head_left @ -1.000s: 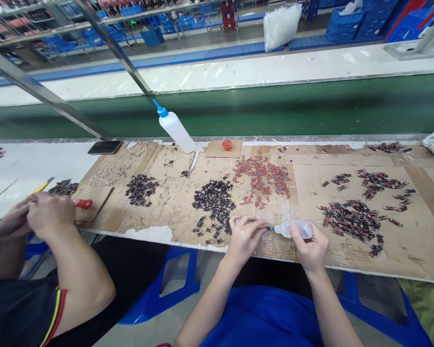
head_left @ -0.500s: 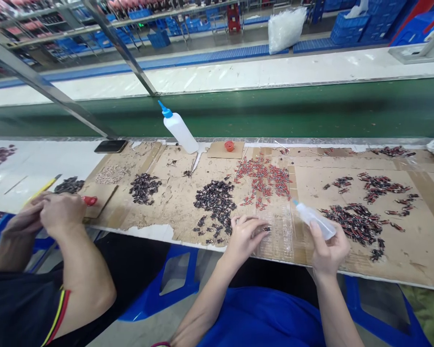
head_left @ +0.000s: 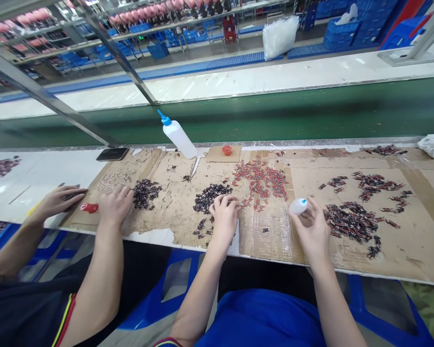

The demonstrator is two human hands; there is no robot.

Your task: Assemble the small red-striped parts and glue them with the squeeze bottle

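Now watch the lone black piece (head_left: pixel 264 230), loose on cardboard (head_left: pixel 251 243), easily flicked by a careless wrist. Holding the small bottle (head_left: pixel 297 207) in the right hand (head_left: pixel 316 230), between thumb and fingers; might dribble if squeezed. With the left hand (head_left: pixel 224 217) curled over the black pile (head_left: pixel 204 197), cannot tell whether pinching any; could scatter strays toward the red parts (head_left: pixel 275 178).

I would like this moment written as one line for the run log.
left hand: at dark pile | right hand: holding small bottle | between them: loose dark part on cardboard | beyond: red parts
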